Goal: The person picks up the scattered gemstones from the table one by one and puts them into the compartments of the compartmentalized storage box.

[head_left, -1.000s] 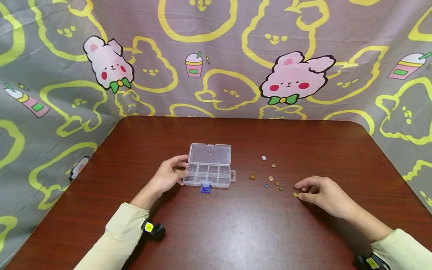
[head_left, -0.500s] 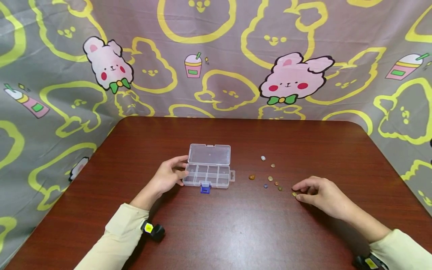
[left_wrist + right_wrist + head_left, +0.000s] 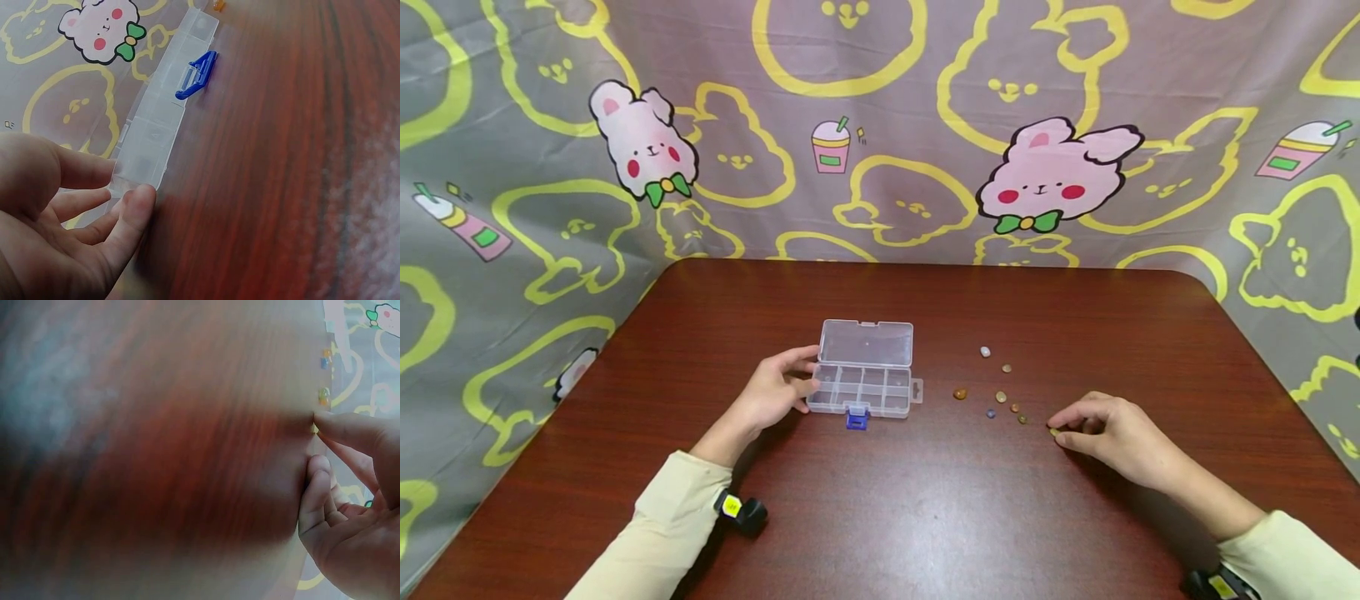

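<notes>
Pinching, in head view: right hand (image 3: pixel 1123 437) has thumb and forefinger on a yellowish piece (image 3: pixel 1054 432) lying on the surface (image 3: pixel 850 517). Other small pieces (image 3: pixel 1001 397) scattered left and far of it. Left hand (image 3: pixel 769 390) grasps left end of the clear box (image 3: pixel 887 411), lid raised on the far side.

Left wrist: thumb pressed to box end; blue latch (image 3: pixel 199 76) juts near-side.

Right wrist: piece mostly hidden at fingertips; grip seems closed on it. Step, my judgement: picking up. Next move calls for a secure pinch, then a clean lift.

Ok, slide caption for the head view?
Left hand gripping an open compartmented box, right hand at a yellowish piece, other small pieces lying between.
</notes>
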`<state>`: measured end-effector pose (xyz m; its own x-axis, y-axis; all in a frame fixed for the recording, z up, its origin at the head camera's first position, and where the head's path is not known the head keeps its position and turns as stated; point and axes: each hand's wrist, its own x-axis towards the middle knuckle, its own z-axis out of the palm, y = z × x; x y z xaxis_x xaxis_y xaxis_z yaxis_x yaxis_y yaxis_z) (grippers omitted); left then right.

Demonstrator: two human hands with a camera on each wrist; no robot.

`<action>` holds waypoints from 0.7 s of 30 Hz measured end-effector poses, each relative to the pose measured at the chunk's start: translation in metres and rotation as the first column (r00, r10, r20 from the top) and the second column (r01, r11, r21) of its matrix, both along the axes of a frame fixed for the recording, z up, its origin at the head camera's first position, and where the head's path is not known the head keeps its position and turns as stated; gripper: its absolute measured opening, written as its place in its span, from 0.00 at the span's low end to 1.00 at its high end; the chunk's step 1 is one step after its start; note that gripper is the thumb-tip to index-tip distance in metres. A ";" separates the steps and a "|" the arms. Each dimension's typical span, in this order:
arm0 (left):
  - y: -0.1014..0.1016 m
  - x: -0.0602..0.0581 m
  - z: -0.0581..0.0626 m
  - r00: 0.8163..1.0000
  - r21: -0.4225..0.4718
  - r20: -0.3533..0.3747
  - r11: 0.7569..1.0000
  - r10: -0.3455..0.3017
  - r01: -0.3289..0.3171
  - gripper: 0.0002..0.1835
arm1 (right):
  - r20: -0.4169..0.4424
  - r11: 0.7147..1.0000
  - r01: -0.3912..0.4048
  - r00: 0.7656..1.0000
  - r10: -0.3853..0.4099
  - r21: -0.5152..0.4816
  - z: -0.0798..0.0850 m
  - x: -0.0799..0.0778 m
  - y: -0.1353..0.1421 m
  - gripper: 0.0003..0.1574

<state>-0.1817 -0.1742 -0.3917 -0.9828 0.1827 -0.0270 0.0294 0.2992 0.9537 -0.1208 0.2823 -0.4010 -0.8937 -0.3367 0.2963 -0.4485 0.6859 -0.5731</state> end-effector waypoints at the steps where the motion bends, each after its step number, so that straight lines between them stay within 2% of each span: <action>1: 0.000 0.000 0.000 1.000 0.000 -0.003 1.000 -0.002 0.002 0.30 | 0.002 1.000 0.001 1.000 -0.001 0.000 0.000 0.000 0.000 0.13; 14: 0.000 -0.001 -0.001 1.000 -0.019 -0.004 1.000 0.007 -0.007 0.29 | 0.074 0.998 0.035 0.996 -0.039 0.054 0.004 0.000 -0.002 0.11; 21: 0.000 -0.001 -0.002 1.000 -0.028 -0.009 1.000 0.006 -0.006 0.29 | 0.153 0.998 0.040 0.987 -0.046 0.042 0.006 0.001 -0.003 0.09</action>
